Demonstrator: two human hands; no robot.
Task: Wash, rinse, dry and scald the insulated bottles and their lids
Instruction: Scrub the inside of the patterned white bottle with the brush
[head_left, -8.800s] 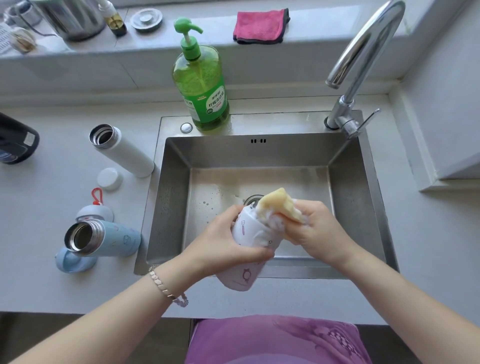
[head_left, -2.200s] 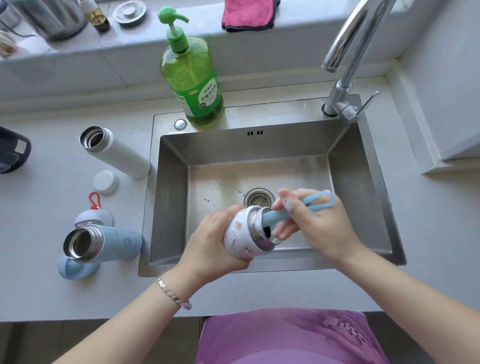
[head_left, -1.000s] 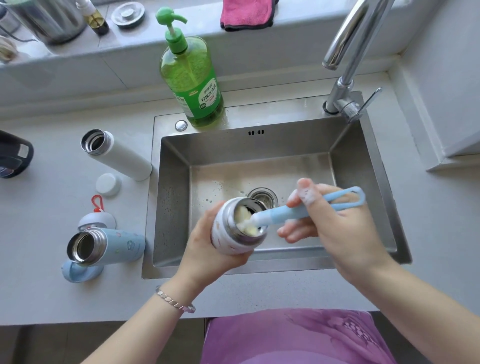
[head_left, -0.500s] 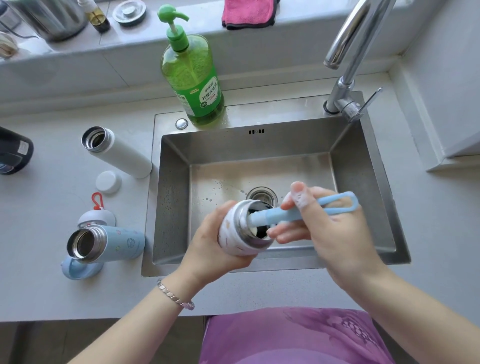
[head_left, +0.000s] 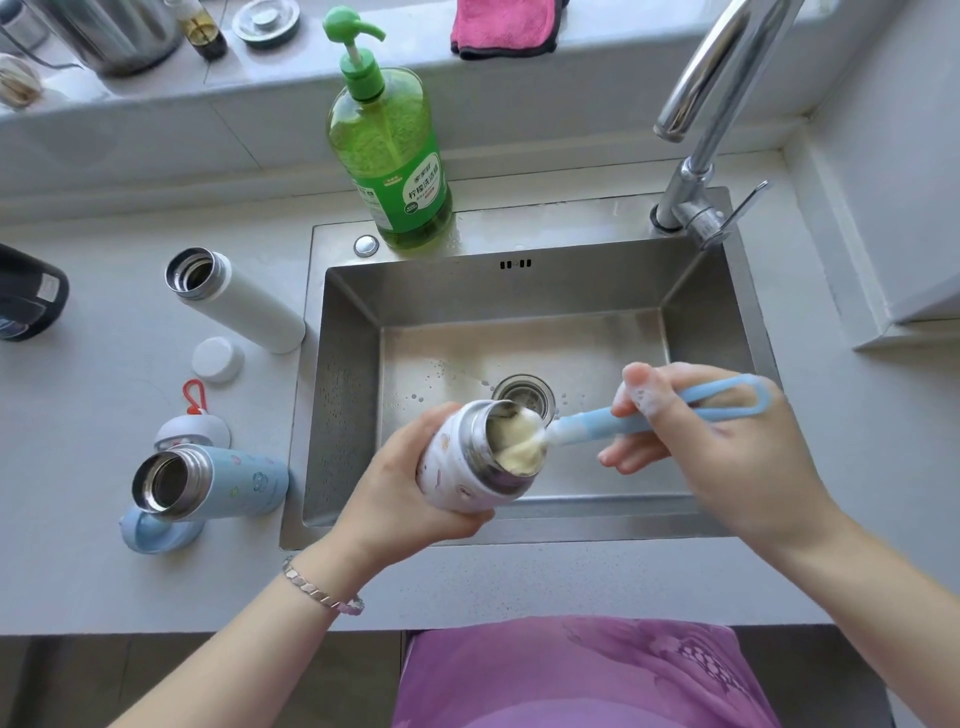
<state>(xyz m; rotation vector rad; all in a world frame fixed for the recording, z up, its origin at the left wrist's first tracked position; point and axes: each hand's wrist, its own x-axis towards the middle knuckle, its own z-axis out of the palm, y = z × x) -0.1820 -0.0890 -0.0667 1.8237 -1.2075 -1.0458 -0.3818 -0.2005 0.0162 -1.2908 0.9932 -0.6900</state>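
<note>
My left hand (head_left: 400, 493) grips a white patterned insulated bottle (head_left: 457, 465) tilted over the front of the steel sink (head_left: 343, 395), mouth to the right. My right hand (head_left: 727, 457), soapy at the thumb, holds the blue handle of a sponge brush (head_left: 613, 420); its yellow foam head sits at the bottle's mouth. On the counter to the left lie an open white bottle (head_left: 244, 301) and an open light-blue bottle (head_left: 218, 483). Near them are a white cap (head_left: 217, 359), a white lid with a red loop (head_left: 193, 428) and a blue lid (head_left: 150, 532).
A green dish-soap pump bottle (head_left: 389, 156) stands on the sink's back rim. The chrome faucet (head_left: 706, 119) rises at the back right. A pink cloth (head_left: 506, 26) and several metal items sit on the sill. A dark object (head_left: 28, 296) lies at the far left.
The sponge head has been drawn back out of the bottle to its mouth, after being pushed deep inside half a second ago. Earlier the sponge scrubbed the bottle's outside.
</note>
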